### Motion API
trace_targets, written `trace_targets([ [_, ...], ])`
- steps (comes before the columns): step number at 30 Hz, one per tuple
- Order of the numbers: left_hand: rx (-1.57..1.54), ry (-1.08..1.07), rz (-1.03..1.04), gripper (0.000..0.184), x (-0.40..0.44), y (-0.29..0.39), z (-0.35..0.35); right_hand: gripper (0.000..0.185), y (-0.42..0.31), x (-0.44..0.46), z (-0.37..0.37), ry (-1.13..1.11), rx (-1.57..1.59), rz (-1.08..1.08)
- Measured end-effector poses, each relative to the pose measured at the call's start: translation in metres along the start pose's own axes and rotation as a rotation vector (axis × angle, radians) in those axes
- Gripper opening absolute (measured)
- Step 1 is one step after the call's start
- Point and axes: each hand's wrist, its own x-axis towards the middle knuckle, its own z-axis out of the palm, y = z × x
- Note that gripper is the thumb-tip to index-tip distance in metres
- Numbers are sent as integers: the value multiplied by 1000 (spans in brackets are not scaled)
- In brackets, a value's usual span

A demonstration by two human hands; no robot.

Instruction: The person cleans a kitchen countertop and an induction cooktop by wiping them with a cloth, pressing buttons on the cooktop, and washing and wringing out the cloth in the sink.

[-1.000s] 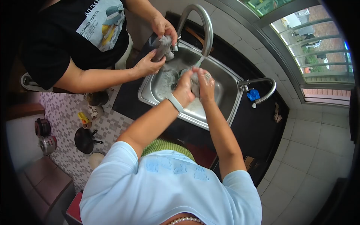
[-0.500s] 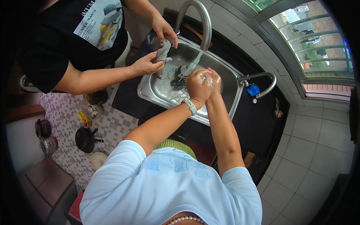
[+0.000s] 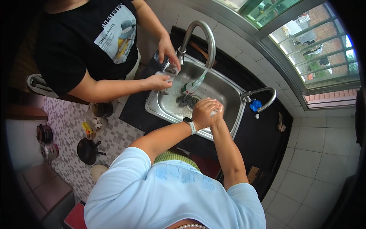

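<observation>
My left hand [image 3: 203,113], with a watch on its wrist, is closed against my right hand [image 3: 218,111] over the near right part of the steel sink [image 3: 167,116]. The fingers overlap. A small whitish thing [image 3: 213,113] shows between them, its kind hidden. Beyond my hands, dark coiled scrubbers [image 3: 186,101] lie in the sink beside a green-and-white container [image 3: 188,88]. The tall curved tap [image 3: 211,42] arches above the basin. Across the left corner, another person's hands [image 3: 160,81] hold a grey cloth [image 3: 167,75], partly hidden by their fingers.
A smaller curved tap [image 3: 273,100] and a crumpled blue thing [image 3: 256,105] are on the black counter [image 3: 259,133] at the right. The other person [image 3: 72,49] stands at the left. A black pan [image 3: 87,151] and several pots sit on the tiled floor. A barred window [image 3: 316,49] is ahead.
My clasped hands have drawn back toward the near rim of the sink, still pressed together. The other person's grey cloth is lower and more bunched. The view has shifted slightly.
</observation>
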Motion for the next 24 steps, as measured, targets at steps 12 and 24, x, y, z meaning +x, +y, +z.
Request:
trace_targets([
  [12, -139, -257, -282, 39, -12, -12, -56, 42, -13, -73, 19, 71, -227, -113],
  [24, -366, -407, -481, 48, -11, 4, -89, 60, -74, -141, 46, 439, -990, -704],
])
